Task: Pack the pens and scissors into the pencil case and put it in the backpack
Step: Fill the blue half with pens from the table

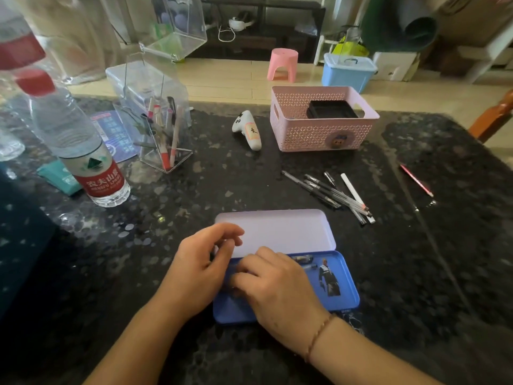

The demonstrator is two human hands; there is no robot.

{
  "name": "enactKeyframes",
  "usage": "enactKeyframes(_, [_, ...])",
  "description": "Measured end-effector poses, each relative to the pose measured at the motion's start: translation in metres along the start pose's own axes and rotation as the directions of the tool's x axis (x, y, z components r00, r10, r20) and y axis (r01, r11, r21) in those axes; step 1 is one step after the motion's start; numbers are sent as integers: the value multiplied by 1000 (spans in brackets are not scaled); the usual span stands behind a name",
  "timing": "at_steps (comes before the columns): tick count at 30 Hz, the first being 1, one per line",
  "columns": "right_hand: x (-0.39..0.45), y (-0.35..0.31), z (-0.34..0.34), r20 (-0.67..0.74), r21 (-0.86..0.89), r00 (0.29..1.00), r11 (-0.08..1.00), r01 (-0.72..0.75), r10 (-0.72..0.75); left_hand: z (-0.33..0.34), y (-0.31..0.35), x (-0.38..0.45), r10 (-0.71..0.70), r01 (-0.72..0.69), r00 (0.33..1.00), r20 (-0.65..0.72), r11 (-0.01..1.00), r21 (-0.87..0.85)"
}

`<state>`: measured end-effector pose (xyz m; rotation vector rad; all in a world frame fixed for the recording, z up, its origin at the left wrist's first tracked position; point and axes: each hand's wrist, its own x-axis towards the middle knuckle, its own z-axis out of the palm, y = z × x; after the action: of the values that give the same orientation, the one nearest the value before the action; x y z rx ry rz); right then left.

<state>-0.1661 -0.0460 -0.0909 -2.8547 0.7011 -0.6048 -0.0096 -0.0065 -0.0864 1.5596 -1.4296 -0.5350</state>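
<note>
1. Dark speckled stone table (pixel 249 184): no backpack in view; that step is outstanding.
2. Blue metal pencil case (pixel 344 290), lid open, lies at the near edge; at least 1 pen appears inside.
3. Left hand (pixel 200 268) hovers loosely curled, grasping nothing; right hand (pixel 274 284) rests in the tray, its grasp cannot be told.
4. Loose bunch of black and white pens (pixel 330 194) lies unpacked beyond the case; no scissors identifiable.

Contents of the pencil case (pixel 344 276) beneath the right hand (pixel 274 284), its fingers' grip hidden.

Open blue pencil case (pixel 344 284) lies near loose pens (pixel 330 193).
</note>
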Motion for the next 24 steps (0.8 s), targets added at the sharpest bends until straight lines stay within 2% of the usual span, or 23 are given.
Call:
enactKeyframes(4, [5, 5, -4, 7, 52, 999, 998, -38, 38, 0, -1, 0, 8, -10, 999, 42, 1000, 26])
enactKeyframes(7, [-15, 24, -30, 5, 19, 993, 993, -120, 119, -9, 1, -2, 39, -61, 975, 220, 993, 97])
enactKeyframes(10, [-40, 51, -50, 19, -23, 970, 970, -244, 244, -13, 1, -3, 65, -169, 936, 347, 945, 279])
enactKeyframes(16, [-48, 58, -44, 35, -7, 944, 944, -329, 329, -13, 0, 1, 67, -196, 926, 372, 927, 321])
enactKeyframes(24, [-47, 55, -36, -28, 41, 925, 926, -377, 378, -16, -3, 1, -16, -101, 948, 317, 932, 349])
